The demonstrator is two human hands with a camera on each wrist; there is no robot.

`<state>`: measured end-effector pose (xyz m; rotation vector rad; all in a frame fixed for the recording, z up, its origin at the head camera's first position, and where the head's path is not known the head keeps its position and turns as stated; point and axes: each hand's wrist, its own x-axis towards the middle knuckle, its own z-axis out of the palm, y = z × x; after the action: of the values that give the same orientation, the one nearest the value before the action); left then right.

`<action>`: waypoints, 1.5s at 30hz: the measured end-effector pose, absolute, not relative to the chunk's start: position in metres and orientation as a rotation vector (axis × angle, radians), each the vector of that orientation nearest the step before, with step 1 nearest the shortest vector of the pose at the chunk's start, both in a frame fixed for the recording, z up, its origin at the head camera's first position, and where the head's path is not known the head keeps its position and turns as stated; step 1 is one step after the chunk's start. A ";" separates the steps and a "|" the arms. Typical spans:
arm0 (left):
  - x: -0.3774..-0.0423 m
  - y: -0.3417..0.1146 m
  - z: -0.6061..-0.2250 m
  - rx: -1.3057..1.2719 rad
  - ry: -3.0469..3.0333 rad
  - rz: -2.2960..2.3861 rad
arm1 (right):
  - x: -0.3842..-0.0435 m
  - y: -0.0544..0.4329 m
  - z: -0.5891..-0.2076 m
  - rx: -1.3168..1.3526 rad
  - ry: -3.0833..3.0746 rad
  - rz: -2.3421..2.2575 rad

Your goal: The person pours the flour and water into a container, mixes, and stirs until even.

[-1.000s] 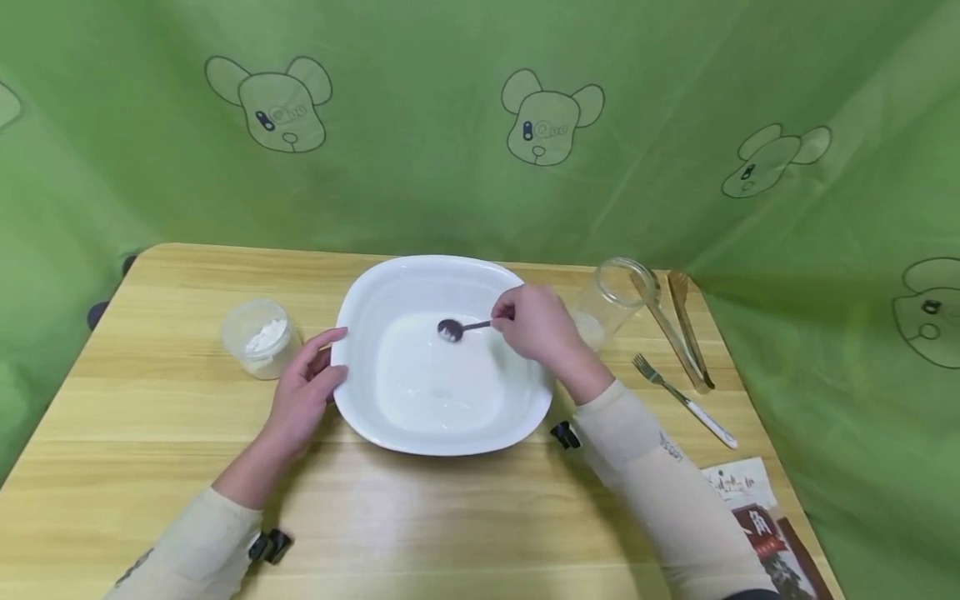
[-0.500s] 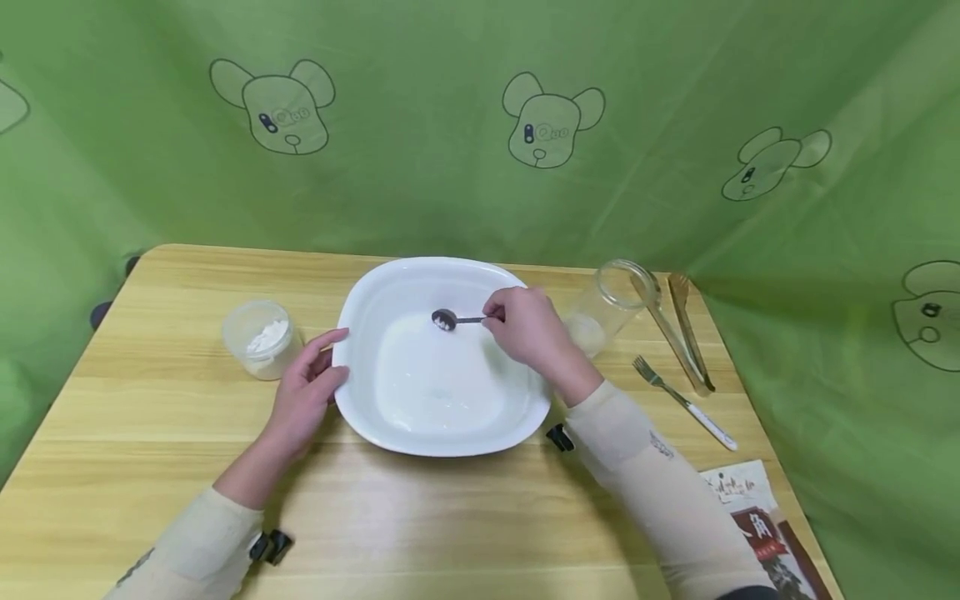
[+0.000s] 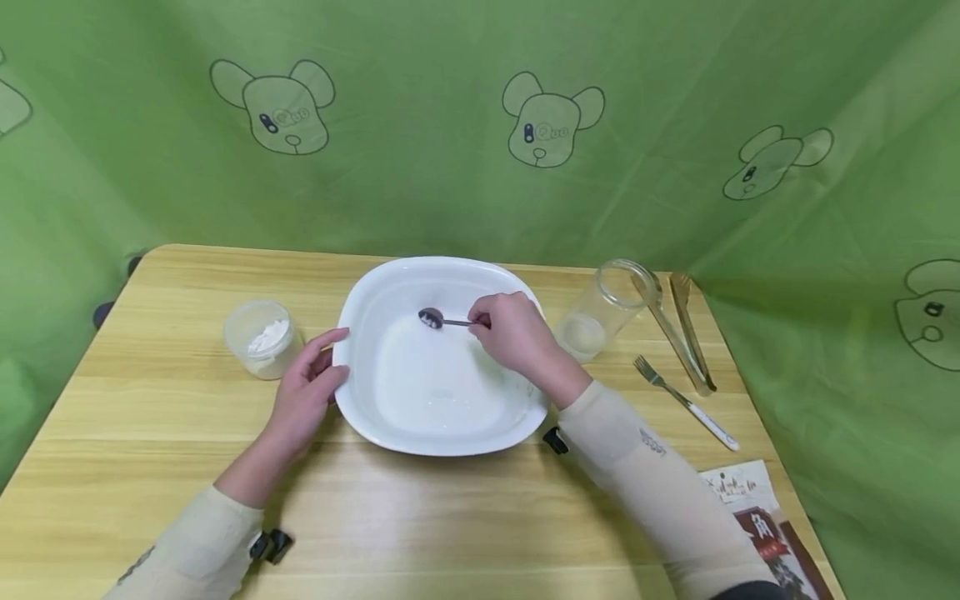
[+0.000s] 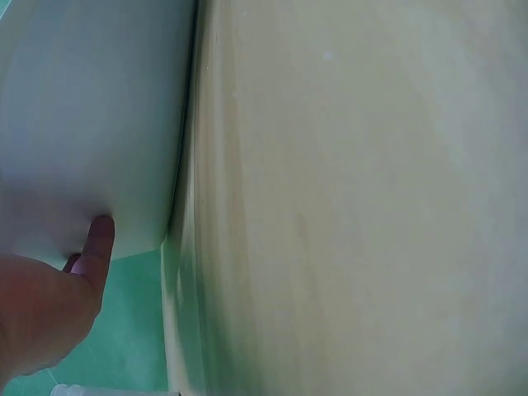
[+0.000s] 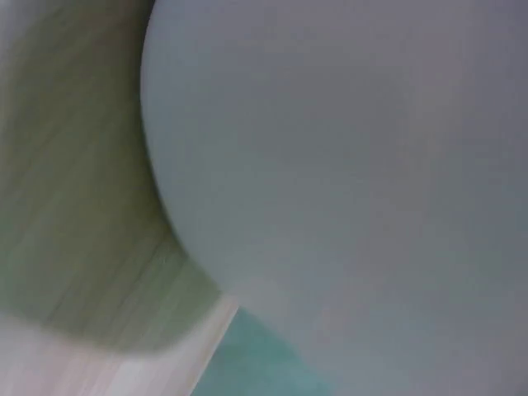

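Note:
In the head view, a white basin (image 3: 442,444) stands mid-table, with glints on its floor. My left hand (image 3: 300,387) grips its left rim, thumb nearer me and fingers farther away. The left wrist view has the left hand (image 4: 49,309) against the outer wall of the basin (image 4: 91,124). Pinched by its handle in my right hand (image 3: 517,333) is a dark metal spoon (image 3: 431,318), level over the basin, a little white powder in its bowl. The basin (image 5: 330,181) fills most of the right wrist view; the right hand is out of that frame.
Left of the basin stands a clear tub (image 3: 258,342) of white powder. A glass jar (image 3: 615,300), wooden tongs (image 3: 686,329), and a fork (image 3: 686,402) are on the right. A printed packet (image 3: 761,521) lies near the right table edge, beside the green curtain (image 3: 420,192).
My right hand has moved left over the basin with the spoon, and the spoon's bowl has shifted left and slightly away from me. The left hand stays on the rim.

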<state>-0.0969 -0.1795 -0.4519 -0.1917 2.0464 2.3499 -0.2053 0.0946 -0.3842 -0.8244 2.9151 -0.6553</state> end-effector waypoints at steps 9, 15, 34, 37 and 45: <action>-0.097 -0.180 -0.452 -0.196 2.036 2.350 | -0.203 0.090 -0.385 -0.761 2.823 -0.723; -0.098 -0.182 -0.453 -0.195 2.032 2.354 | -0.199 0.090 -0.383 -0.777 2.757 -0.706; -0.098 -0.182 -0.452 -0.164 2.042 2.350 | -0.189 0.107 -0.355 -0.848 2.543 -0.444; -0.098 -0.182 -0.452 -0.162 2.045 2.350 | -0.191 0.117 -0.339 -0.714 2.625 -0.270; -0.097 -0.181 -0.452 -0.179 2.029 2.356 | -0.198 0.121 -0.346 -0.530 2.963 -0.198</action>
<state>-0.0973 -0.1814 -0.4518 -0.1792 2.0292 2.3565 -0.1977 0.1213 -0.3456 -0.5299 2.9628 -0.1980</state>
